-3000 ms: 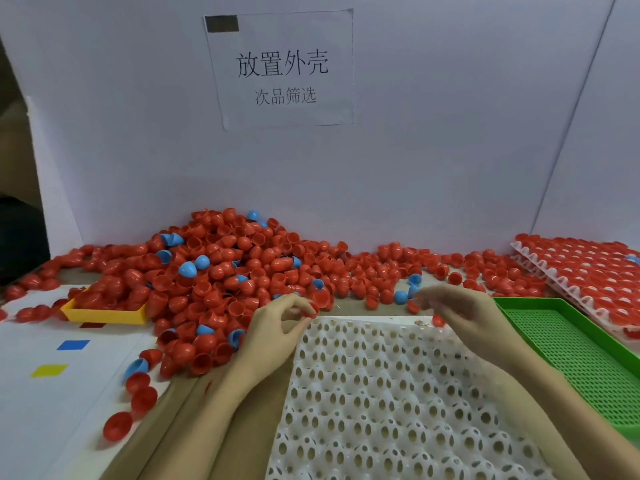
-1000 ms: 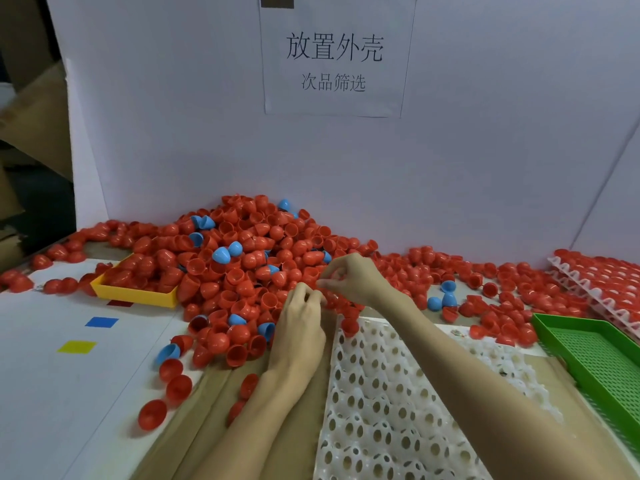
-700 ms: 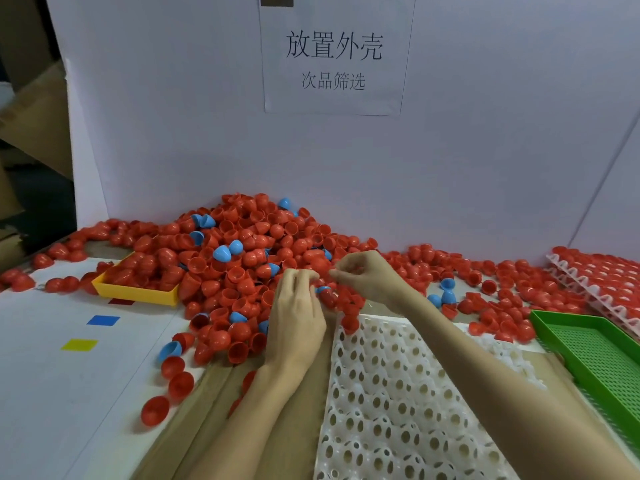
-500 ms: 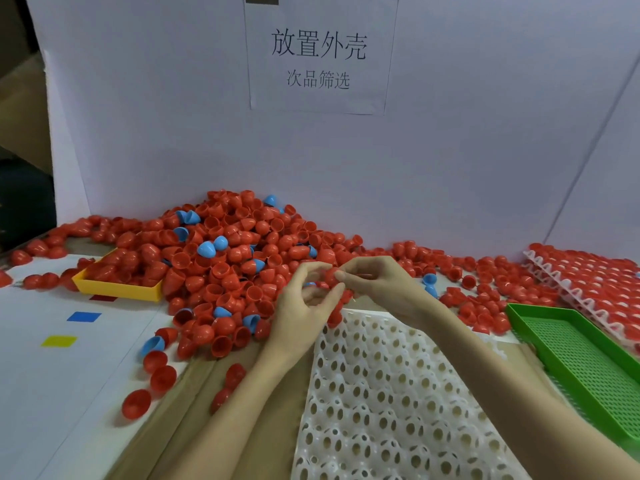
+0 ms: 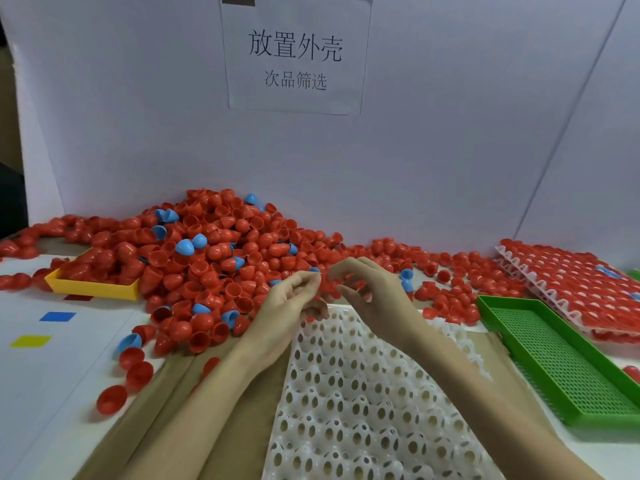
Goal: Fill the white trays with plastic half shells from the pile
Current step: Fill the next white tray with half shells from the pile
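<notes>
A big pile of red and a few blue plastic half shells (image 5: 214, 258) lies against the back wall. The white tray (image 5: 363, 393) with its empty round pockets sits in front of me on brown cardboard. Both hands meet at the tray's far edge, at the foot of the pile. My left hand (image 5: 294, 301) has its fingers curled with a red half shell showing in the palm. Just to its right, my right hand (image 5: 375, 296) pinches a red half shell (image 5: 327, 289) between thumb and curled fingers. Both forearms cross the tray's near part.
A white tray filled with red shells (image 5: 571, 282) lies at the right, with a green mesh tray (image 5: 554, 358) in front of it. A yellow tray (image 5: 93, 289) sits half buried at the pile's left. Loose shells (image 5: 138, 374) lie scattered on the white table at left.
Three seconds ago the hands were apart at the tray's two far corners. My right hand crossed to the left one, and both now work together at the pile's foot.
</notes>
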Demonstrator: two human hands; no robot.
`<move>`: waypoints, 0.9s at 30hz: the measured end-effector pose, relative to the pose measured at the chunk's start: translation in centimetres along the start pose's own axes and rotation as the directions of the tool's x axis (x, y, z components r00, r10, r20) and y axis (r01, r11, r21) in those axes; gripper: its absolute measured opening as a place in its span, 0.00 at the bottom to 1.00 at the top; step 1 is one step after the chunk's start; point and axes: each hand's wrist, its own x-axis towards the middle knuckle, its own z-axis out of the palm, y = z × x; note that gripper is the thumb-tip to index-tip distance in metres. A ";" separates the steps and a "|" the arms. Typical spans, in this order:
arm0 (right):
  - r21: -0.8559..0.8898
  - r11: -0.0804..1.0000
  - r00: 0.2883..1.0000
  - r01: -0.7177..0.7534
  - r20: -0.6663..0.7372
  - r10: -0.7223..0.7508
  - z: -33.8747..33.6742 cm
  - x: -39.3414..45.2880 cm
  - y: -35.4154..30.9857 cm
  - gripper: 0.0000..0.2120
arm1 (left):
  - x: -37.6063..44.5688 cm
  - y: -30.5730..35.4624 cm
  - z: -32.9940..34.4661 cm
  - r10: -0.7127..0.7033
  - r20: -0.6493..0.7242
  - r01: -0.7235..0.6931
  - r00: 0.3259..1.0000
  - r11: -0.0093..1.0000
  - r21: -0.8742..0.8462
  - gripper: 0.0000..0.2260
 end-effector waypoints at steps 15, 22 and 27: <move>0.173 0.913 0.929 -0.371 0.061 0.366 0.1 1.6 0.1 0.04 | -0.1 -0.2 -0.7 0.094 -0.012 -0.080 0.996 0.896 0.436 0.08; -0.241 0.927 0.924 -0.286 0.187 0.333 2.3 1.7 1.2 0.07 | 0.3 -1.8 -1.0 0.399 -0.280 -0.058 0.873 0.656 0.753 0.06; -0.304 0.917 0.918 -0.257 0.219 0.330 4.1 2.6 0.9 0.09 | 0.0 -3.2 -0.4 0.258 -0.141 -0.020 0.956 0.535 0.845 0.11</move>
